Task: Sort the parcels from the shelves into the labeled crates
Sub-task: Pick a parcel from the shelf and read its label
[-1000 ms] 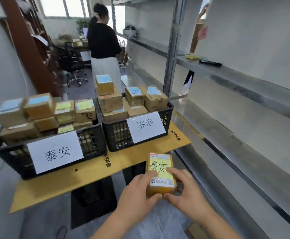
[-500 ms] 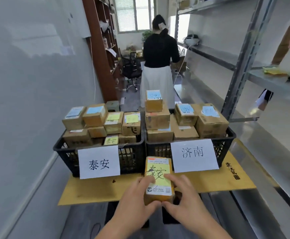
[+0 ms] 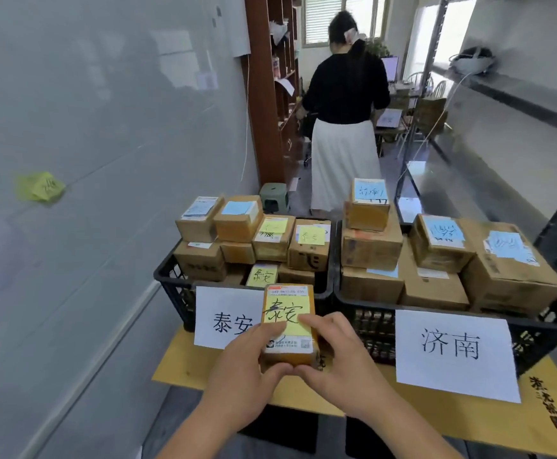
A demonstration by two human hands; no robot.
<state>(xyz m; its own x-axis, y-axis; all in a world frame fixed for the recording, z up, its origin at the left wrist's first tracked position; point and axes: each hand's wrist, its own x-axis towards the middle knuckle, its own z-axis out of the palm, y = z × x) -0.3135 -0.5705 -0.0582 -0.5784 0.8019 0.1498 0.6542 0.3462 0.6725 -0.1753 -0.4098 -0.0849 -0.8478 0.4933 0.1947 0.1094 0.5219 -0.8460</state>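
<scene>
A small cardboard parcel (image 3: 287, 313) with a yellow note reading 泰安 is held up in front of the crates. My left hand (image 3: 242, 372) grips its left side and my right hand (image 3: 336, 362) grips its right side, thumbs meeting under the near edge. Behind it stands the left black crate (image 3: 171, 286), labeled 泰安 (image 3: 224, 318), piled with several parcels with yellow and blue notes. To the right, the second black crate (image 3: 552, 323), labeled 济南 (image 3: 452, 352), holds several blue-noted parcels.
Both crates sit on a yellow-topped table (image 3: 184, 359). A whiteboard wall (image 3: 88, 160) runs along the left. A person in a black top and white skirt (image 3: 346, 127) stands in the aisle behind the crates. Metal shelving (image 3: 518, 94) lines the right. A green stool (image 3: 273, 197) stands beyond.
The view has swung left and come closer to the crates. The parcel in both hands has moved from in front of the gap between the crates to in front of the 泰安 label.
</scene>
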